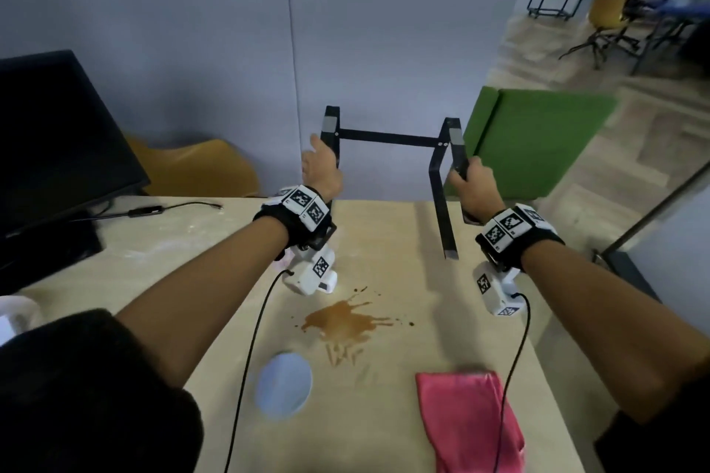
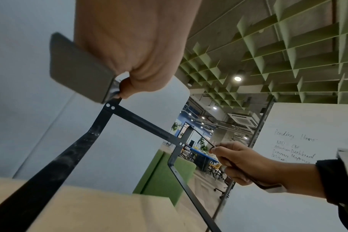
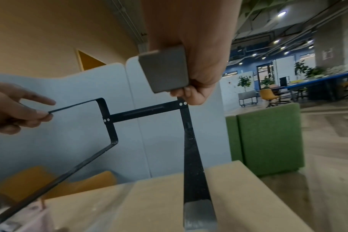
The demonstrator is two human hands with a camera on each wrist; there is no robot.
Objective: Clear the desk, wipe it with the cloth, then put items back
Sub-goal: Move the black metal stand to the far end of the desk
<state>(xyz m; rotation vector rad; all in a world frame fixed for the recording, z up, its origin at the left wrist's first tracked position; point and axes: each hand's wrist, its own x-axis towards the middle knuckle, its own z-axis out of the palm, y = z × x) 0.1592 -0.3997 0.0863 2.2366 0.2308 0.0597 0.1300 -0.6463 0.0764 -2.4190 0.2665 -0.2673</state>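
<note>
A black metal laptop stand with grey pads is held up over the far edge of the desk. My left hand grips its left top rail, fingers curled under it just below the grey pad. My right hand grips the right top rail the same way, as the right wrist view shows around the pad. A brown spill spreads across the middle of the desk. The folded pink cloth lies near the front right, untouched.
A pale blue round disc lies front left of the spill. A black monitor and a cable occupy the desk's left. A grey partition stands behind the desk, with a yellow chair and a green sofa beyond.
</note>
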